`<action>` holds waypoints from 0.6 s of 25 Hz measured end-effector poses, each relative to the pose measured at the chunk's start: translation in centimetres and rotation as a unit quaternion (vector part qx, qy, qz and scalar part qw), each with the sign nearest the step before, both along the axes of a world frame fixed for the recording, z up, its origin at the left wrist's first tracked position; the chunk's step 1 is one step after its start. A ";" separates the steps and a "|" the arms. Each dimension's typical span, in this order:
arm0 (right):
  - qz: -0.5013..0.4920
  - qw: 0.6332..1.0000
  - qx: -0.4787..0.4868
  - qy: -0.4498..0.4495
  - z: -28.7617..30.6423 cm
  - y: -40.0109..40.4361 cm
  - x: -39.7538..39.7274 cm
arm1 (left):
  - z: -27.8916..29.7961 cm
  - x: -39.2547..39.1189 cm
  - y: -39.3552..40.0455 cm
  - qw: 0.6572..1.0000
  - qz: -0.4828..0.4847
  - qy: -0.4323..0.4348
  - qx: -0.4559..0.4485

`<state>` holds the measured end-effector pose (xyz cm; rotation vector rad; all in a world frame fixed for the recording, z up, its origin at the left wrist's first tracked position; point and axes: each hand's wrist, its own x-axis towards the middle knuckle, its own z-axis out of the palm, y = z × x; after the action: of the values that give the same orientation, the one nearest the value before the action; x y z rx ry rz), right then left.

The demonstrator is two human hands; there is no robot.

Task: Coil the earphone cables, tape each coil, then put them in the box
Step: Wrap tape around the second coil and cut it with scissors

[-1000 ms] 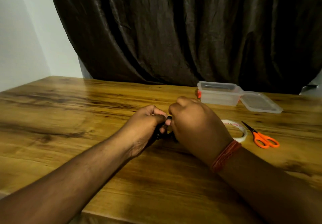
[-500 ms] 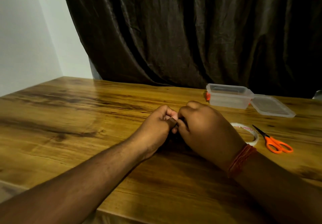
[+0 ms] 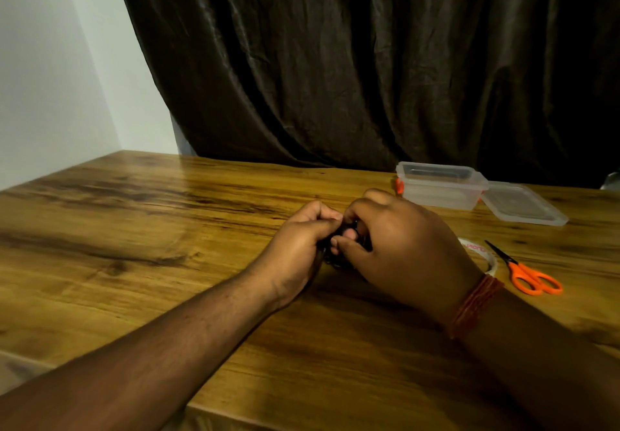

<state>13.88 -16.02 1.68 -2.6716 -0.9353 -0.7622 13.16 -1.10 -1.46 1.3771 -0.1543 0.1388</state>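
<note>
- Wood-grain table (image 3: 141, 249); dark brown curtain (image 3: 369, 61) behind, white wall (image 3: 50, 61) at left.
- Left hand (image 3: 295, 246) and right hand (image 3: 399, 253) both grasp the black earphone cable coil (image 3: 335, 259) at table centre.
- Clear plastic box (image 3: 439, 185), tape roll (image 3: 483, 256), orange scissors (image 3: 526, 273) to the right.

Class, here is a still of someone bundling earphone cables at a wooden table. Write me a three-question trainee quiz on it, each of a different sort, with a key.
1. True or false: the lid is fitted on the clear box.
2. Which lies nearest the scissors? A) box B) tape roll C) curtain
3. Fill in: the left hand and right hand both hold the dark ____.

Key: 1 false, the lid lies beside the box; 2 B; 3 cable.
</note>
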 end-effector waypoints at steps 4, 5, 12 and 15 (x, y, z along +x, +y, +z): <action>0.014 1.000 -0.020 0.007 0.1 0.0 -0.3 | 0.2 -0.2 0.0 1.000 0.010 0.007 0.002; 0.020 1.000 -0.018 0.006 0.1 0.0 -0.3 | 0.2 -0.1 0.0 1.000 0.014 0.011 0.005; 0.108 0.976 0.119 0.144 -0.5 -1.4 2.4 | 0.4 0.1 0.1 0.999 0.005 -0.017 -0.026; 0.146 0.930 0.212 0.260 -0.6 -1.3 2.6 | 0.5 -0.1 0.3 1.000 -0.008 -0.024 -0.015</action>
<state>16.49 -17.36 1.04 -2.1194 -0.8702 -0.1427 13.06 -0.81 -0.98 1.3425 -0.2011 0.1604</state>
